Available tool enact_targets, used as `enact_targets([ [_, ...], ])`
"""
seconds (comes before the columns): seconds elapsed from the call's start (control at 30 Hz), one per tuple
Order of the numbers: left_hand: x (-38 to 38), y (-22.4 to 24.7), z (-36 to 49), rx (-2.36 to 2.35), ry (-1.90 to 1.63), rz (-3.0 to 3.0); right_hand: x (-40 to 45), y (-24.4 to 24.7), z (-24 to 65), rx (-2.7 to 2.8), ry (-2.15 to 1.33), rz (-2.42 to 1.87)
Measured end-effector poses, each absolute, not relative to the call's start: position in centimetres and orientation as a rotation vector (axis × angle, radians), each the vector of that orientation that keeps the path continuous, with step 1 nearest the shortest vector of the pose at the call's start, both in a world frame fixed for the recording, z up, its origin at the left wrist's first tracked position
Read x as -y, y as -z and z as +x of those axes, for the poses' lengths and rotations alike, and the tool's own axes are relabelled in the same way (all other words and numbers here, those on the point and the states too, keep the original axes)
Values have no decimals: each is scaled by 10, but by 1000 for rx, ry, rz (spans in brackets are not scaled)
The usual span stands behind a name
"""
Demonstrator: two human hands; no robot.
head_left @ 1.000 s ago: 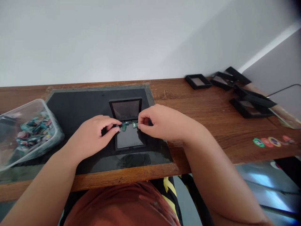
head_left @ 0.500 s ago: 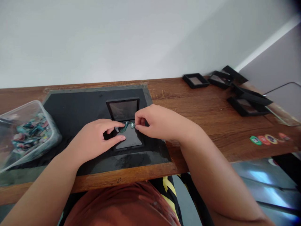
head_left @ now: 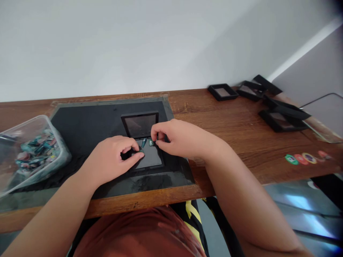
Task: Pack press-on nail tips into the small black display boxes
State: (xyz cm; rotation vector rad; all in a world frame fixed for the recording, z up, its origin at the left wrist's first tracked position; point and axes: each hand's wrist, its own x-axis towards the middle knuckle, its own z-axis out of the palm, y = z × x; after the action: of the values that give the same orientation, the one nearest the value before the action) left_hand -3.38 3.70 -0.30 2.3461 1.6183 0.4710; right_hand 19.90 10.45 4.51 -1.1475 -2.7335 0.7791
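**Left-hand pinch on the green at the open case!**

Your left hand (head_left: 114,155) has thumb and fingertips nearly together, a green piece (head_left: 141,151) showing between them, low over the base of the black case (head_left: 149,159). Just beyond it, a slim teal piece (head_left: 144,142) lies on the base near the hinge, and a pale-green piece (head_left: 150,142) sits to its right. Your right hand (head_left: 178,137) is right there, fingers curled, thumb and forefinger slightly apart; whether they touch or grip that pale-green piece, you can't tell. The case lid (head_left: 140,125) stands up behind. Off to your left, a clear tub (head_left: 63,157) holds loose, mixed-colour pieces (head_left: 36,151).
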Motion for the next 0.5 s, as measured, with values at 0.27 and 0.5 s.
enact_targets([
  [0.27,-36,2,-27,-1692,-426,2373,-104,-46,198,2750,-749,-1168],
  [0.5,-37,2,-22,-1804,-415,2280,-103,-46,196,2782,-719,-1156],
])
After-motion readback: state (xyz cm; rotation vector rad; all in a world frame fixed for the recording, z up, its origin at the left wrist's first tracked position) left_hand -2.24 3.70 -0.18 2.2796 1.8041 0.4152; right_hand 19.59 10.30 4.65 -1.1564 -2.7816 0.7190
